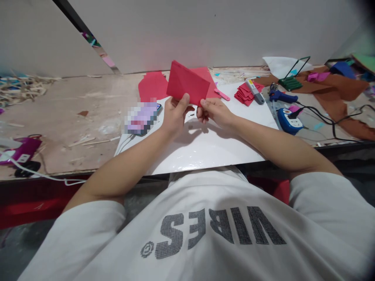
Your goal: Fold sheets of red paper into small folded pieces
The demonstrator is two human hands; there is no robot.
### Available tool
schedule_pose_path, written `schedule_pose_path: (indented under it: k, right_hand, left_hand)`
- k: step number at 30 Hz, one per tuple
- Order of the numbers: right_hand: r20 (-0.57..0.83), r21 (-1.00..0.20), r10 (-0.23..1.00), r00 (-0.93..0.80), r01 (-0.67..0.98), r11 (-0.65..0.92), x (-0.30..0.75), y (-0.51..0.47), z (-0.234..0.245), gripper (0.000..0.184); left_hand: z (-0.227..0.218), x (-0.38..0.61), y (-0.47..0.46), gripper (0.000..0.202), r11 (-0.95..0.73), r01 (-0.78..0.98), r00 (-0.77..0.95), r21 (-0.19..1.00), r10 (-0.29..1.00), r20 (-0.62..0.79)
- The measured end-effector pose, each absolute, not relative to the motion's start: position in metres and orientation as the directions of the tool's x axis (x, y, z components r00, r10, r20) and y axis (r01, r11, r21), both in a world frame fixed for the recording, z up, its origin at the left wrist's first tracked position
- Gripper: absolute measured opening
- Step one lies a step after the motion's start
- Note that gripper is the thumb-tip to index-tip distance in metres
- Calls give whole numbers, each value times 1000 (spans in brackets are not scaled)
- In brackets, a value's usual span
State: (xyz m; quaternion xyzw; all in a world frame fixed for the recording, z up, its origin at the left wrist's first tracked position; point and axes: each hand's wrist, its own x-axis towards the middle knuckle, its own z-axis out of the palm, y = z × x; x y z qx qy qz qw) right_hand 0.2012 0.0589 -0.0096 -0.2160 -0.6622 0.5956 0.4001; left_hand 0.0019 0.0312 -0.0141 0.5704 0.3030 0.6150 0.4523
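Observation:
A folded piece of red paper point(187, 82) is held up above the white board point(202, 148), its lower edge in both hands. My left hand point(177, 111) grips its lower left part, thumb on the near face and the other fingers behind. At the lower right corner, my right hand point(215, 110) pinches the paper between thumb and fingers. Behind it lie flat red sheets point(150, 86) on the left and more red paper on the right. A pink utility knife point(222, 94) rests close to my right hand.
Right of the hands are a stack of folded red pieces point(243, 95), a grey-and-white cutter point(255, 91), a blue glue gun point(283, 96) and a blue power socket point(289, 121) with cables. On the left sit a phone point(143, 119) and a purple socket point(22, 150). A wall point(187, 31) stands behind.

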Motion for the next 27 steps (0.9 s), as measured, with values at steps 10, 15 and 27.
schedule_pose_path:
  k: [10, 15, 27]
  right_hand:
    - [185, -983, 682, -708, -129, 133, 196, 41, -9, 86]
    - [265, -963, 802, -535, -186, 194, 195, 53, -13, 85]
    - [444, -896, 840, -313, -150, 417, 204, 71, -10, 79]
  left_hand:
    - [-9, -18, 39, 54, -651, -230, -22, 723, 746, 665]
    - [-15, -19, 40, 80, -645, -113, 5, 756, 760, 650]
    - [-33, -25, 60, 74, -789, 61, -64, 611, 608, 792]
